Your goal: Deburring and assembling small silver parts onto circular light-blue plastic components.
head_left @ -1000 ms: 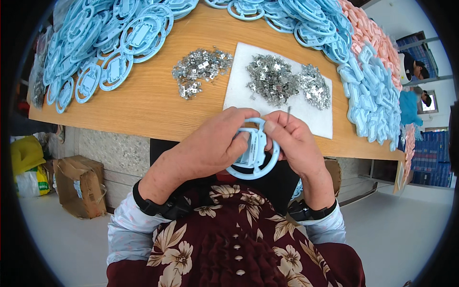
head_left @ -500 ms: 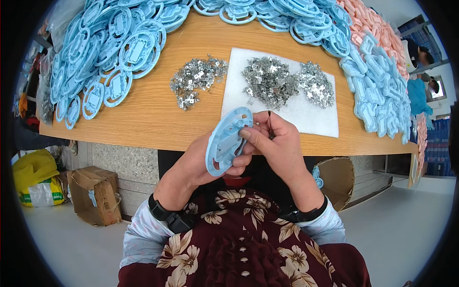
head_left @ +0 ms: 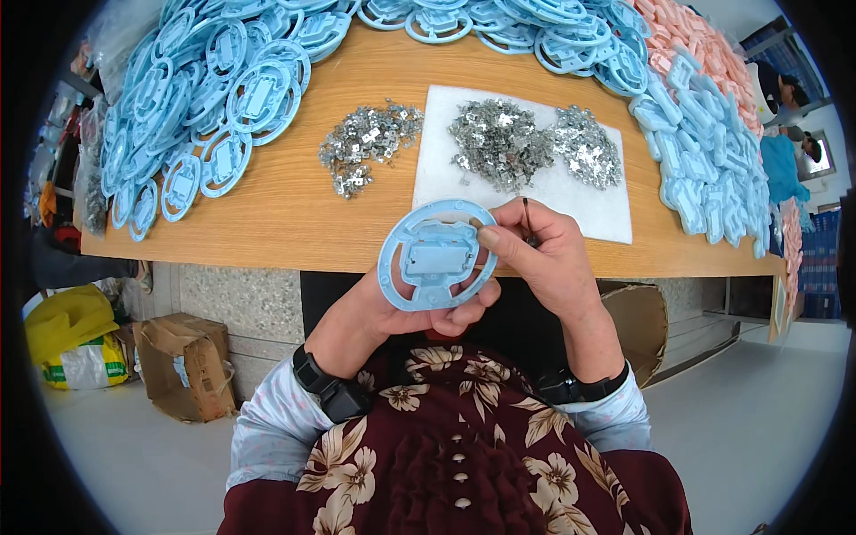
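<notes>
Head view: left hand (head_left: 364, 308) is cupping the blue oval frame (head_left: 441, 259) from beneath at the table's (head_left: 259, 218) front edge; right hand (head_left: 546, 254) is pressing its thumb on the rim, fingers curling round a thin dark tool (head_left: 526, 210). Looks like positioning or checking is underway; next move is probably calling for steady left-hand support.

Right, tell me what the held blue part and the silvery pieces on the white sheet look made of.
Blue part: probably moulded plastic, matte to satin; even colour and raised edges suggest it. Silvery pieces: likely thin metal, shiny, given their bright glints.
</notes>
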Available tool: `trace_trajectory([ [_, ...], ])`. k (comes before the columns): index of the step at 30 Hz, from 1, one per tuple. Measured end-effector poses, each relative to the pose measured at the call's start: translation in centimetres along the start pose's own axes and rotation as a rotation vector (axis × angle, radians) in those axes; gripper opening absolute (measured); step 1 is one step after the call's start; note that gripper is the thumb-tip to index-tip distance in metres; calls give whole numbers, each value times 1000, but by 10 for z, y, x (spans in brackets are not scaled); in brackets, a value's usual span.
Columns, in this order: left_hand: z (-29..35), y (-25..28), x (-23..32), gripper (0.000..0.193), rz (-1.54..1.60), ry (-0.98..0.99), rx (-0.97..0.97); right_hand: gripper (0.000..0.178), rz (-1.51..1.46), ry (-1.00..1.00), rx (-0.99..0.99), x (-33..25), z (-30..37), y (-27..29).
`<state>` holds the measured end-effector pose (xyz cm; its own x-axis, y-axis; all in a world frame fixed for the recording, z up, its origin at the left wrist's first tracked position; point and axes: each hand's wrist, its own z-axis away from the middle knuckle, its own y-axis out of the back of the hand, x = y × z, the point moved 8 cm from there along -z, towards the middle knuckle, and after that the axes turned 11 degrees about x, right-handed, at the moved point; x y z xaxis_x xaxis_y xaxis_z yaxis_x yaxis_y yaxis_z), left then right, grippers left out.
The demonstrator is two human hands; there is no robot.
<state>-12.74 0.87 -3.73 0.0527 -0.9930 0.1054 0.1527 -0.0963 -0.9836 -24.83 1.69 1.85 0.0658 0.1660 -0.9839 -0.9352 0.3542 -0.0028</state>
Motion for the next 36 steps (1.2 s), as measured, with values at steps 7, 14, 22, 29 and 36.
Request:
trace_trajectory([
  [7,0,-15,14,74,-311,-152,322,19,-2,21,92,-3,18,32],
  [14,0,-32,8,70,-580,-221,471,22,-2,-12,182,13,38,59],
  [22,-4,-53,-4,47,-836,-264,534,20,-109,-6,244,20,54,70],
  [29,-1,-50,5,49,-862,-305,564,19,-109,-14,269,23,55,72],
  [36,0,-41,25,58,-995,-335,626,19,-6,-40,348,21,63,98],
])
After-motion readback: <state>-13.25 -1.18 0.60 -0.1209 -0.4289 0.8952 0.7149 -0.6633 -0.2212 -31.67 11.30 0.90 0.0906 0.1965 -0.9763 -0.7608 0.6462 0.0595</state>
